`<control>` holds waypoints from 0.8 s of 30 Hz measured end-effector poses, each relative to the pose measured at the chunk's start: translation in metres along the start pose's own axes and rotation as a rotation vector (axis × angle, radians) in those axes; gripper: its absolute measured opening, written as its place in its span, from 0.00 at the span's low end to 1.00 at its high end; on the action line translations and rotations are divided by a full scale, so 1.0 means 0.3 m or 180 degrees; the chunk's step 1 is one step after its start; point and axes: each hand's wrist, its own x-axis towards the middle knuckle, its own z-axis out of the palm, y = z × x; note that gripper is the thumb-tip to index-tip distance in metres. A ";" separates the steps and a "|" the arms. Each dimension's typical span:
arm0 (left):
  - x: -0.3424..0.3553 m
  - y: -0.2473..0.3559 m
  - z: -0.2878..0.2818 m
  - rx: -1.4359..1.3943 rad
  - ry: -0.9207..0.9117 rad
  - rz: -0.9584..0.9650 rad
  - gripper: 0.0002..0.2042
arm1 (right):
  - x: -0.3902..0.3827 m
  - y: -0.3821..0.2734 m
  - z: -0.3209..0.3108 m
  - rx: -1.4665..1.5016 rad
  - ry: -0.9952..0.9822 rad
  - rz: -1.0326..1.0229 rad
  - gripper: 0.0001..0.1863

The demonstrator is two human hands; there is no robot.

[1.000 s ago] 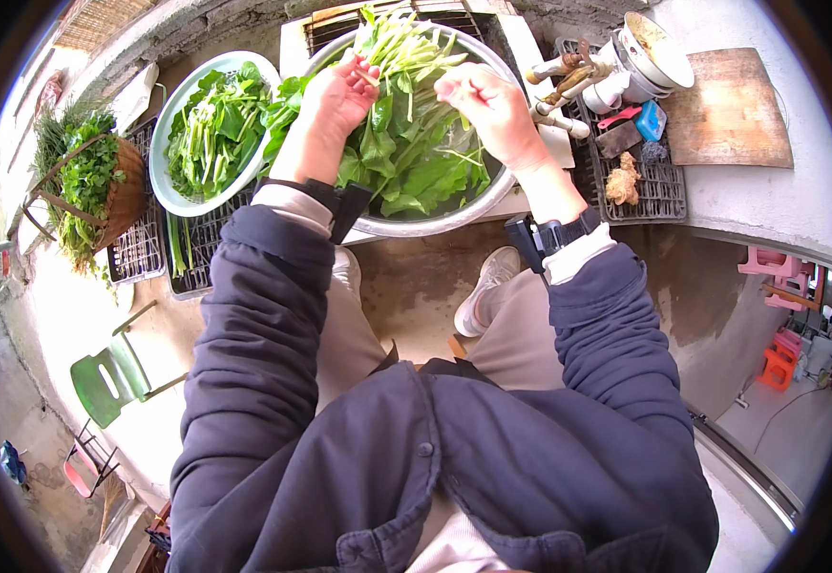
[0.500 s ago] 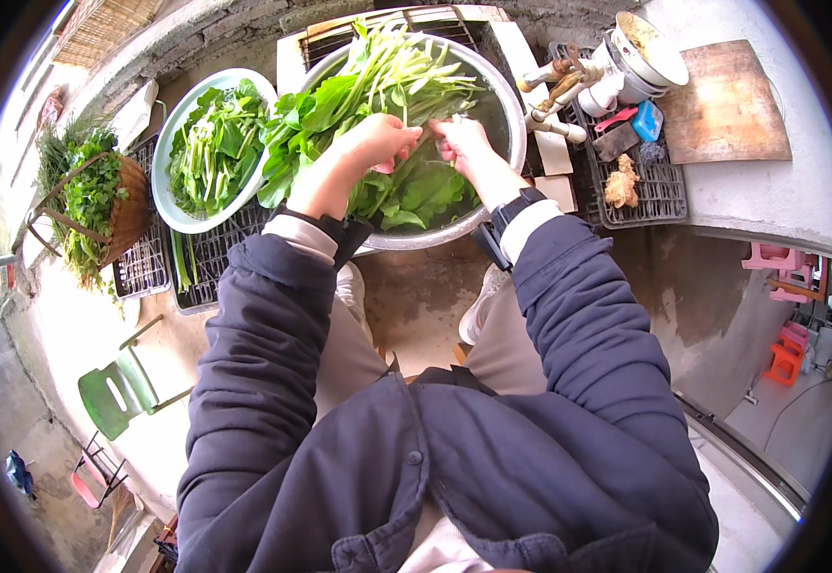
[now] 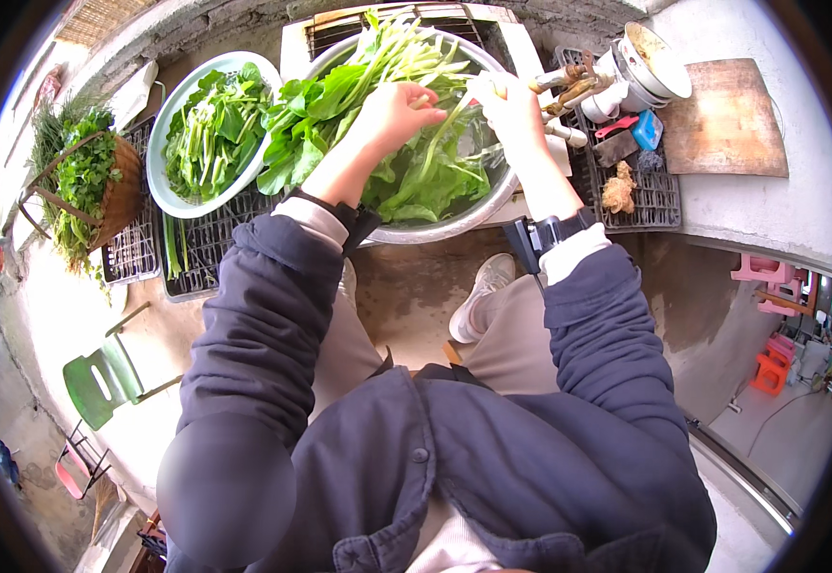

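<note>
A wide metal basin of water stands before me, with long-stemmed leafy greens heaped across its left and far side and more leaves lying in the water. My left hand hovers over the middle of the greens, fingers curled in; whatever they may hold is hidden. Over the basin's right rim, my right hand has its fingertips pinched together, and I cannot make out what is in them. Left of the basin, a pale blue bowl holds more stemmed greens.
Black plastic crates support the pale bowl. A wicker basket of herbs stands far left. At right, another crate carries a ginger root and a blue box, beside stacked white pots and a wooden cutting board.
My right hand has moved right, away from my left hand, out to the basin's rim. My left hand has risen slightly, and the view has shifted a little.
</note>
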 end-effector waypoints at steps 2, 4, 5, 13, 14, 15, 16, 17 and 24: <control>0.003 0.019 0.012 -0.0273 0.0014 0.0079 0.19 | -0.025 -0.060 -0.007 0.0289 0.0071 -0.0018 0.10; -0.001 0.034 0.030 -0.0383 -0.0017 0.0141 0.17 | -0.043 -0.095 -0.002 0.0285 -0.0038 0.0026 0.10; -0.004 0.040 0.040 -0.0423 -0.0046 0.0103 0.16 | -0.047 -0.103 -0.005 0.0297 -0.0087 0.0004 0.09; -0.014 0.037 0.066 -0.0432 0.0123 0.0130 0.11 | -0.061 -0.011 0.038 0.2498 -0.0447 0.1398 0.10; -0.014 0.037 0.062 -0.0343 0.0076 0.0099 0.11 | -0.065 0.006 0.055 0.2743 -0.0356 0.1890 0.10; -0.015 0.037 0.059 -0.0383 0.0117 0.0090 0.11 | -0.064 0.021 0.072 0.2975 -0.0353 0.1983 0.09; -0.017 0.039 0.052 -0.0438 0.0104 0.0081 0.10 | -0.060 0.033 0.083 0.2963 -0.0368 0.1915 0.09; -0.015 0.043 0.046 -0.0444 0.0085 -0.0035 0.10 | -0.051 0.042 0.090 0.2876 -0.0237 0.1953 0.09; 0.004 0.044 -0.086 -0.2320 0.0172 -0.0251 0.06 | -0.005 0.040 0.040 0.1640 -0.0325 0.1181 0.08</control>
